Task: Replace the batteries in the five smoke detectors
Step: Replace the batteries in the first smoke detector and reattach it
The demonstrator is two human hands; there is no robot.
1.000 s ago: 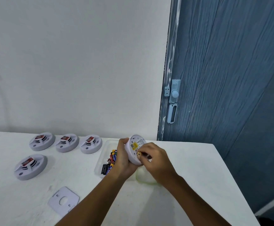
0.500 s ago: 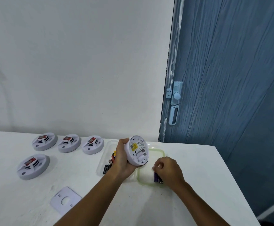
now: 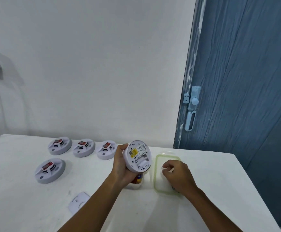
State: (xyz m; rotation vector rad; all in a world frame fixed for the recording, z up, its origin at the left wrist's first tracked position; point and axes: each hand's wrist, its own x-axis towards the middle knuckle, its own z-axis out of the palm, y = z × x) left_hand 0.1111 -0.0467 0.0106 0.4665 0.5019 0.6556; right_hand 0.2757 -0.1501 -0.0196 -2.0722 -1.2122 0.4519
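My left hand (image 3: 121,166) grips a white smoke detector (image 3: 137,158) held off the table, its labelled back with a yellow sticker turned toward me. My right hand (image 3: 178,176) hovers over a green-rimmed clear lid (image 3: 156,174), fingers loosely curled with nothing seen in them. A dark battery (image 3: 174,189) peeks out on the lid beneath that hand's heel. Below my left hand stands a clear tub (image 3: 136,185) of coloured batteries, mostly hidden. A further detector (image 3: 50,170) lies on the table's left, with three more (image 3: 83,148) in a row behind it.
A white mounting plate (image 3: 78,204) lies on the white table (image 3: 220,190) near my left forearm. A white wall runs behind the table. A blue door with a pale latch (image 3: 192,104) stands at the right, past the table's right edge.
My right hand left the detector's back, carried a battery down to the green-rimmed lid and released it there. The left hand kept hold of the detector and tilted it slightly.
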